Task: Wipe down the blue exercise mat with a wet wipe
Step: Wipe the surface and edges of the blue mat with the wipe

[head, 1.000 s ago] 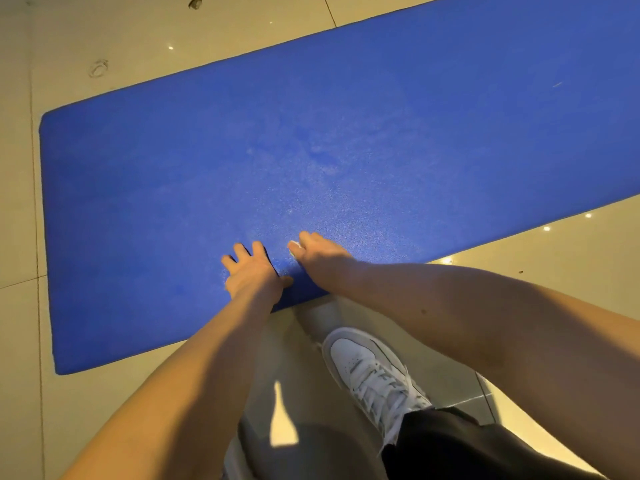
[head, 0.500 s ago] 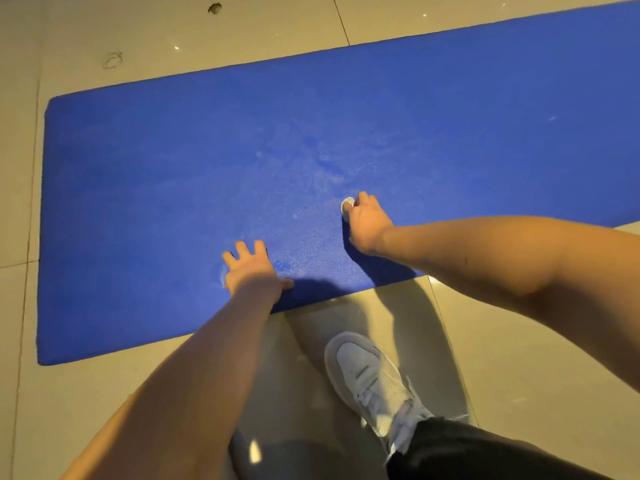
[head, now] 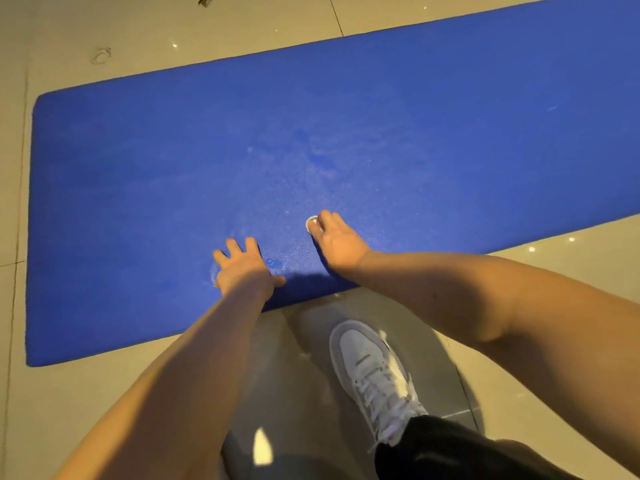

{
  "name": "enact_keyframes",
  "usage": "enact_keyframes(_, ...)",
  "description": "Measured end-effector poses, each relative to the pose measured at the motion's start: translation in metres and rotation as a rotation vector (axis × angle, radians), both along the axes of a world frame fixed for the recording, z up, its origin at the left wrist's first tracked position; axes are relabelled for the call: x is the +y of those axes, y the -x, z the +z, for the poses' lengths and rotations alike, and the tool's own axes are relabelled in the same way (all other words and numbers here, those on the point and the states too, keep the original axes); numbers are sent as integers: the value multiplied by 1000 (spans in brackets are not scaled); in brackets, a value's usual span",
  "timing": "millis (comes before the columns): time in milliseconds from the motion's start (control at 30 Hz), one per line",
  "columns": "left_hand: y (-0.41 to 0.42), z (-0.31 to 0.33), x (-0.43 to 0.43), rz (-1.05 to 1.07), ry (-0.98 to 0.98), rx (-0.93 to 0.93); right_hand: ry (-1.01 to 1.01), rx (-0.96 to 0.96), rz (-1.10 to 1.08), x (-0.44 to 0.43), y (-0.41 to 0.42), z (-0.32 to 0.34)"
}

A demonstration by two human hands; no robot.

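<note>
Down on the mat, the left hand (head: 242, 268) lies flat near the near edge, its fingers spread and straight and its thumb pointing out to the right, holding nothing. Just beside it, a little further in, the right hand (head: 339, 242) stretches forward with its fingers laid together over a wet wipe (head: 312, 222). Only a small white corner of the wipe shows at the left of the fingertips, and it is pressed onto the surface. The two hands are apart, with a strip of bare mat between them.

The blue exercise mat (head: 138, 168) lies unrolled on a pale tiled floor (head: 86, 393), running from its rounded left end out past the right of the view. Around and between the hands its surface looks paler and speckled.

Nearer the camera, a white sneaker (head: 372, 372) stands on the tiles just short of the mat's near edge, with a black trouser leg (head: 450, 452) above it.
</note>
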State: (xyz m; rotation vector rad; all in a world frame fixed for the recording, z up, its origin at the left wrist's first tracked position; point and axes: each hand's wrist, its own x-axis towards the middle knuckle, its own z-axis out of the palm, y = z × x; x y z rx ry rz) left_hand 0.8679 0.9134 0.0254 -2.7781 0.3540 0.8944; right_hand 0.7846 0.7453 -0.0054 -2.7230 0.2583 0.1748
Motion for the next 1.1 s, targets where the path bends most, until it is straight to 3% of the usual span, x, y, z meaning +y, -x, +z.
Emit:
enact_keyframes(100,-2,-1,-2,23,2,12,88,-16,-55,-28,0,5)
enact_keyframes(333,-3,0,-4,57,14,59,150,118,-487,-59,-2,14)
enact_keyframes(467,-16,8,-13,65,72,33,16,100,-408,-14,-19,9)
enact_keyframes(600,-29,3,-19,50,203,0,-67,91,-70,16,-22,8)
enact_keyframes(700,-26,-5,-21,14,127,65,11,23,40,-2,-21,5)
enact_keyframes(933,-28,-1,-25,-21,84,53,196,133,-426,-83,-18,4)
enact_keyframes(1100,-30,-3,-26,-54,54,35,181,150,-423,-47,-37,-3)
